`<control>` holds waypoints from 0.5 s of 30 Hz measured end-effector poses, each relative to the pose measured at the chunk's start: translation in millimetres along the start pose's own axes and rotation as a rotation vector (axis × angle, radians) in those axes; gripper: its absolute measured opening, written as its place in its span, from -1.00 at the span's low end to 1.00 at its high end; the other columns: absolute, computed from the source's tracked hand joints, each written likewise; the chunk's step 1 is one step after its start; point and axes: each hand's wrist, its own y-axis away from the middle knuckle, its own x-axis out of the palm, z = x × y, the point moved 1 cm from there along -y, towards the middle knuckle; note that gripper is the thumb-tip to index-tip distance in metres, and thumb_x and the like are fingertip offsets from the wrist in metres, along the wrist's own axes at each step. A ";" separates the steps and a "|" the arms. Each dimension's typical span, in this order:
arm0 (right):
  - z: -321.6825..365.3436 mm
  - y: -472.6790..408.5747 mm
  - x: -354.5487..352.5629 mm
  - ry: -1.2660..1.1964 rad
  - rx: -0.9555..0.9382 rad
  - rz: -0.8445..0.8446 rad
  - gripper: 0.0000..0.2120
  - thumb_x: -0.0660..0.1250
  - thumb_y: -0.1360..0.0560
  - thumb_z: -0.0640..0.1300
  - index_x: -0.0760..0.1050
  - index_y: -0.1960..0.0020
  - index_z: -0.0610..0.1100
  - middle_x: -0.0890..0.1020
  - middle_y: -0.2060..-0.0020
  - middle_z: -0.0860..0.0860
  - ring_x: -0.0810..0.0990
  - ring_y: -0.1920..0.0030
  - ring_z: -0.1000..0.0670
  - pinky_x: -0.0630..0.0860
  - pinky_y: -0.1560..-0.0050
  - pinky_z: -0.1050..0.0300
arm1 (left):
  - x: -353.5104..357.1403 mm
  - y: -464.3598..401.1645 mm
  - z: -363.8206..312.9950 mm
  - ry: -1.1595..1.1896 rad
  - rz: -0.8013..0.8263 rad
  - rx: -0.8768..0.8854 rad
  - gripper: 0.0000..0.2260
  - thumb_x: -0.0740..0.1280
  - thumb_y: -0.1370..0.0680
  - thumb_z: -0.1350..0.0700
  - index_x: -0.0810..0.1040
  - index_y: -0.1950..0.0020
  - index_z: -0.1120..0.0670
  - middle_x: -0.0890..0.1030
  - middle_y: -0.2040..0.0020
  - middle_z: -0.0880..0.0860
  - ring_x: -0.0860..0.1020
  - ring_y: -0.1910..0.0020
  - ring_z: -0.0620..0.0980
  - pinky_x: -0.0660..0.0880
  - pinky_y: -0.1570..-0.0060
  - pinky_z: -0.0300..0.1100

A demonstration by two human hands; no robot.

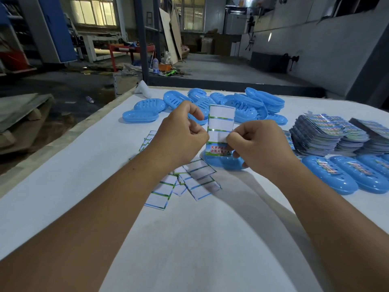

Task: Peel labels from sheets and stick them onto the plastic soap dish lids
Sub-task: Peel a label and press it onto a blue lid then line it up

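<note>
Hands raised over table (189, 239), left hand (179, 131) and right hand (256, 142) fingers both pinching label sheet (221, 121) upright

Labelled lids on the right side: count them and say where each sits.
3 in view. One lid lies nearest the right hand, the second beside it, the third by the frame's right edge; more may lie beyond it.
</note>
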 end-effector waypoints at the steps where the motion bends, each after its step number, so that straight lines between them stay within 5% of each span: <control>1: -0.9 -0.1 -2.0 -0.011 0.008 0.005 -0.82 0.36 -0.41 -0.06 0.65 0.29 -0.11 0.70 0.40 0.00 0.69 0.25 -0.14 0.68 0.23 -0.23 | -1.4 -0.9 1.2 -0.011 -0.001 -0.012 -0.78 0.37 -0.51 0.18 0.39 0.06 -0.10 0.52 0.46 -0.16 0.41 0.47 -0.21 0.40 0.28 -0.19; 4: -4.8 -1.5 -5.8 -0.039 0.040 0.009 -0.81 0.34 -0.41 -0.08 0.64 0.30 -0.13 0.70 0.38 -0.02 0.70 0.27 -0.13 0.69 0.25 -0.22 | -3.9 -1.9 3.7 -0.041 -0.001 -0.048 -0.82 0.37 -0.51 0.18 0.44 0.09 -0.10 0.53 0.46 -0.16 0.44 0.47 -0.23 0.36 0.30 -0.21; 10: -10.5 -4.2 -8.2 -0.058 0.089 -0.005 -0.82 0.34 -0.40 -0.10 0.64 0.33 -0.10 0.70 0.40 -0.02 0.62 0.40 0.07 0.60 0.42 0.14 | -7.7 -5.4 5.9 -0.149 -0.034 -0.091 -0.85 0.40 -0.49 0.17 0.60 0.23 -0.07 0.61 0.26 -0.12 0.55 0.26 -0.19 0.43 0.25 -0.29; 15: -12.3 -6.6 -13.0 0.075 0.091 -0.014 -0.81 0.34 -0.38 -0.06 0.65 0.37 -0.04 0.66 0.47 -0.02 0.57 0.47 0.02 0.68 0.28 -0.05 | -14.3 -7.3 12.9 -0.311 -0.057 -0.150 -0.88 0.38 -0.49 0.15 0.60 0.21 -0.04 0.61 0.27 -0.11 0.57 0.23 -0.16 0.47 0.26 -0.24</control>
